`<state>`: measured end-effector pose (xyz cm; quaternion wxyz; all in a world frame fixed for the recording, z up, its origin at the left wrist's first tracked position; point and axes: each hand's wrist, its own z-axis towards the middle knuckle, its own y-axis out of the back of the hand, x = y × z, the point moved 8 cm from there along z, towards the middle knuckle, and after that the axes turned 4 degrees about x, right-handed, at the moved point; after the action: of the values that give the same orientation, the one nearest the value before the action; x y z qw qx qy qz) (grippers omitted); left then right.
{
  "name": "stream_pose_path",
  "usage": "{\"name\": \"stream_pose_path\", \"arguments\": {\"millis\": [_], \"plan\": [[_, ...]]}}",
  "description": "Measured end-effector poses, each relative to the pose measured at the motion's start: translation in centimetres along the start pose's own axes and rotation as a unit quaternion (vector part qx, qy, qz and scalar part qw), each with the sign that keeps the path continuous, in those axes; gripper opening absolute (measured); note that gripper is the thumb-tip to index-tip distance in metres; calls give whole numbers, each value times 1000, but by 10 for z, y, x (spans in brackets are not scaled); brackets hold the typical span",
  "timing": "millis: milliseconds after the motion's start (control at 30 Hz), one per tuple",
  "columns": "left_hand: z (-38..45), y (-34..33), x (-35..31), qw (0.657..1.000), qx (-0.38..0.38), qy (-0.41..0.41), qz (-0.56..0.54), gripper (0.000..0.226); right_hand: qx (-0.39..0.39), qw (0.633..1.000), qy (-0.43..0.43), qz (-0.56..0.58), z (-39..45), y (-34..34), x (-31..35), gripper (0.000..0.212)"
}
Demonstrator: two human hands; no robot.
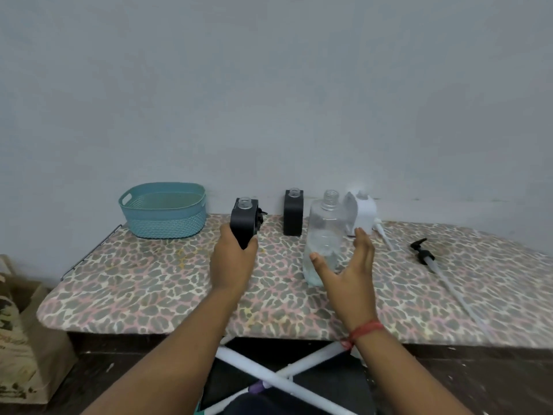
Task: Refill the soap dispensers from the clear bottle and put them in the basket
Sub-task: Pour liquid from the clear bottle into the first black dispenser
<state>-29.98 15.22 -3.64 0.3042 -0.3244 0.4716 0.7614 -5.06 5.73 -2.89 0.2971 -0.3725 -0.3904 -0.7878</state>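
My left hand grips a black soap dispenser with its neck uncapped, held upright just above the ironing board. My right hand is open, its fingers spread around the lower part of the clear bottle, which stands uncapped with a little liquid at the bottom. A second black dispenser stands uncapped behind the bottle. A white dispenser stands at the back right. The teal basket sits empty at the back left.
A black pump head with a long tube lies on the board to the right. A white pump tube lies next to the white dispenser. A small black part lies behind the held dispenser. A paper bag stands on the floor at left.
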Motion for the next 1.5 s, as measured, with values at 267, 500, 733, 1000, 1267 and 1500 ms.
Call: {"name": "stream_pose_path", "arguments": {"millis": [267, 500, 733, 1000, 1267, 1500], "plan": [[-70, -9, -39, 1000, 22, -9, -8, 37, 24, 998, -49, 8, 7, -6, -2, 98], [-91, -21, -35, 999, 31, 9, -6, 41, 28, 995, -87, 49, 28, -16, -8, 96], [-96, -30, -28, 1000, 28, -5, -9, 56, 27, 996, -67, 43, 25, -32, -14, 92], [-72, -26, -43, 997, 36, -69, -9, 100, -16, 997, -67, 35, 35, -33, -10, 80], [-40, -34, -55, 982, 131, -138, 2, 111, -40, 998, -41, 28, 41, -30, 0, 60], [-33, -52, -46, 973, 203, -98, -46, 110, 9, 999, 29, -33, 48, -12, 10, 70]]}}
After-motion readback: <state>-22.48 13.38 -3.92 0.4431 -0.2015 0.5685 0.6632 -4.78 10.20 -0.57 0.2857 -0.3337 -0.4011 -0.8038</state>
